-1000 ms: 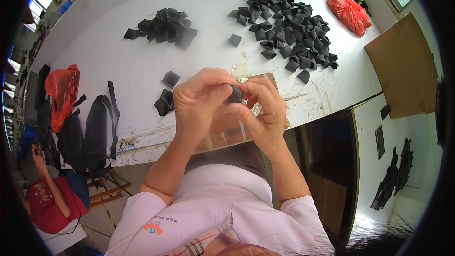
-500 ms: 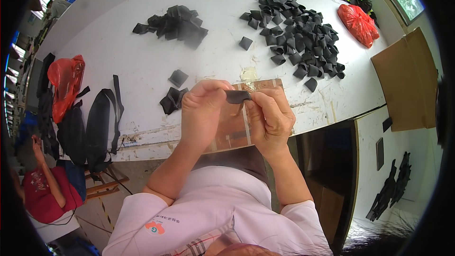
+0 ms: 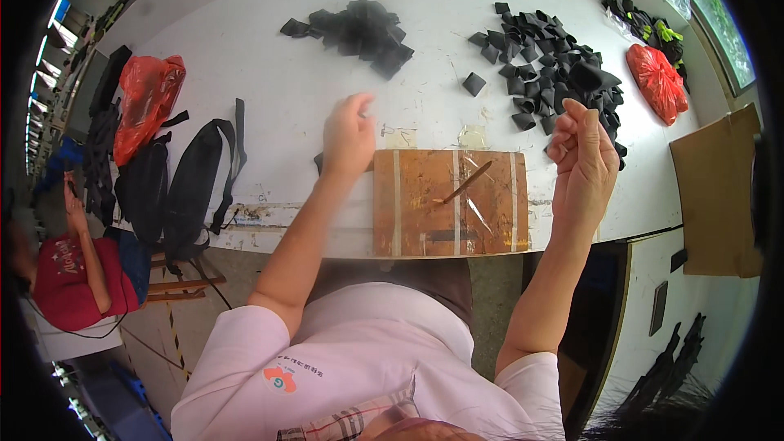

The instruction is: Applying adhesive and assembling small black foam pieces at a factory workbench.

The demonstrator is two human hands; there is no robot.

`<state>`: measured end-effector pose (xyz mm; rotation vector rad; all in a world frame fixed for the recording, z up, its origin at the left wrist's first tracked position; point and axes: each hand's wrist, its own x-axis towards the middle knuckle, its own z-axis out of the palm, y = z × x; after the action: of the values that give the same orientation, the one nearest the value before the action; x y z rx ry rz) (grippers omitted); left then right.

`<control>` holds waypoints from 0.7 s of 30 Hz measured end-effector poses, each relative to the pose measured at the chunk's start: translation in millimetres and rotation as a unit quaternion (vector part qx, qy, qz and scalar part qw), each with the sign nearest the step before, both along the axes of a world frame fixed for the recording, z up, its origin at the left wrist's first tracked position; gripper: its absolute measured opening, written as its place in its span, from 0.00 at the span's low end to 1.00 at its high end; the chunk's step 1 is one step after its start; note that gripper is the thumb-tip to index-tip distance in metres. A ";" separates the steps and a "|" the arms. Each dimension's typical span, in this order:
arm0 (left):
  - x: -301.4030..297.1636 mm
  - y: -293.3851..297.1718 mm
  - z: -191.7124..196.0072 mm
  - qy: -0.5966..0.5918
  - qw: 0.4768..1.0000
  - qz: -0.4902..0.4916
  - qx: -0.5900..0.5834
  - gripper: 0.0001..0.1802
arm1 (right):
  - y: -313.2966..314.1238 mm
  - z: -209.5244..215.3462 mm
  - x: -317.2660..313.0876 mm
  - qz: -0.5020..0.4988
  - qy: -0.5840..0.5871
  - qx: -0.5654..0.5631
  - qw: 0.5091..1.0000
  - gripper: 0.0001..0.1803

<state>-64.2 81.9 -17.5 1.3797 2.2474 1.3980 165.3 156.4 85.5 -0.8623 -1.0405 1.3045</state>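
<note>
At the near edge of the white table (image 3: 433,33), a flat brown board with pale tape strips (image 3: 416,196) carries a thin brown stick (image 3: 469,181); beside its far-left corner the left hand (image 3: 349,139) is motion-blurred, its grip indeterminable, while off its right edge the right hand (image 3: 584,165) shows loosely curled fingers, nothing visible between thumb and fingertips. Just past those fingertips is a black folded fabric loop (image 3: 592,77), seen against a pile of similar loops (image 3: 563,53) toward the table's far-right corner. Loop judged light, soft, springy, not fragile; best pinched at a folded side.
</note>
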 end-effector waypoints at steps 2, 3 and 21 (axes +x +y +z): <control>-52.4 -1.9 -33.9 0.160 0.984 -0.059 -0.058 0.17 | -10.8 -14.6 3.4 -0.044 -0.051 0.028 0.997 0.16; -61.0 -6.4 -30.4 0.151 0.973 -0.116 -0.130 0.17 | -26.8 -27.6 7.1 0.013 -0.091 0.004 0.996 0.15; -3.1 -43.0 32.0 -0.441 0.874 -0.191 -0.077 0.03 | -106.0 -57.5 -47.2 0.098 -0.290 0.169 0.937 0.04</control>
<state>-67.3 38.9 14.5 0.7999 1.3626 1.2879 118.1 50.4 28.1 -0.9116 -1.7983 0.9973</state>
